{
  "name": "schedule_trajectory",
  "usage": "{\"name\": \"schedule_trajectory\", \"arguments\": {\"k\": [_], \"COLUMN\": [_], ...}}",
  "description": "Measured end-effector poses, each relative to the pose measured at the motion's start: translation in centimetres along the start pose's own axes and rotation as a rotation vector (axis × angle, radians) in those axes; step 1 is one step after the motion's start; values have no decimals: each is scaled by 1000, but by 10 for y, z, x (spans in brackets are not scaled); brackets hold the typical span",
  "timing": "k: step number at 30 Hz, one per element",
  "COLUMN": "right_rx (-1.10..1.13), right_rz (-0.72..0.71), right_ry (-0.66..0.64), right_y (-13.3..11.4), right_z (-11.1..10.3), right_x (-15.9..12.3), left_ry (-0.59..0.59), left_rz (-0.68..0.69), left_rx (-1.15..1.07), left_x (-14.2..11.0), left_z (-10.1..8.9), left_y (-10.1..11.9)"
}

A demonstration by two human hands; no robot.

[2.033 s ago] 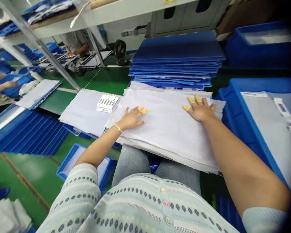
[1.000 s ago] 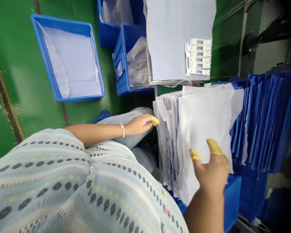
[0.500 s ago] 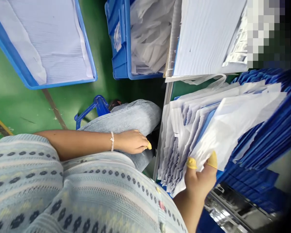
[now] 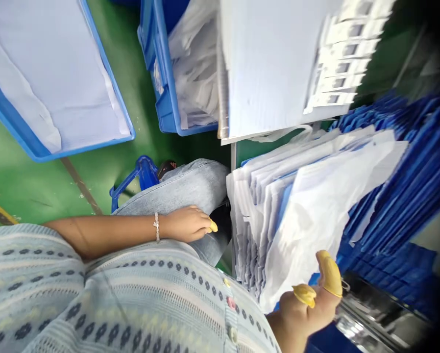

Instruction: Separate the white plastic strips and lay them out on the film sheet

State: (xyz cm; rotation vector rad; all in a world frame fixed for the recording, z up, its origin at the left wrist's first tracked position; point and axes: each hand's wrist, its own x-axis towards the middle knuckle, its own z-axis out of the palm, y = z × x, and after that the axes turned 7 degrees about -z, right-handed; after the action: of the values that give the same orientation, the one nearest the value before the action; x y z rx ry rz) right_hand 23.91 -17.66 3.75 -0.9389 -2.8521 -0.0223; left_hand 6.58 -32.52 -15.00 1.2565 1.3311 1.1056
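Just past our knees, a fanned stack of white sheets (image 4: 304, 211) lies beside a pile of blue corrugated boards (image 4: 392, 196). Our right hand (image 4: 308, 309), wearing yellow finger cots (image 4: 328, 272), sits at the stack's lower corner, though we cannot tell whether it is pinching the sheets. Our left hand (image 4: 186, 224) rests loosely on our jeans (image 4: 183, 191), holding nothing. A firm, even pinch near that corner should keep the thin sheets from slipping apart. Farther out stand a blue crate (image 4: 157, 63) of crumpled plastic film and a blue tray (image 4: 114, 86).
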Motion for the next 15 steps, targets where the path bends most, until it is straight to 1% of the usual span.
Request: {"name": "schedule_trajectory", "arguments": {"k": [2, 5, 9, 12, 15], "right_rx": [-67, -157, -271, -300, -275], "right_rz": [63, 171, 241, 304, 354], "right_ry": [42, 101, 235, 303, 355], "right_y": [17, 46, 72, 84, 100], "right_z": [-4, -11, -21, -27, -26], "right_x": [-14, -44, -89, -125, -164], "left_ry": [-14, -27, -22, -18, 0], "left_rz": [-19, -39, -37, 19, 107], "left_rx": [71, 203, 388, 478, 506], "left_x": [0, 0, 4, 8, 11], "left_z": [-2, -2, 4, 9, 2], "left_y": [1, 3, 5, 10, 26]}}
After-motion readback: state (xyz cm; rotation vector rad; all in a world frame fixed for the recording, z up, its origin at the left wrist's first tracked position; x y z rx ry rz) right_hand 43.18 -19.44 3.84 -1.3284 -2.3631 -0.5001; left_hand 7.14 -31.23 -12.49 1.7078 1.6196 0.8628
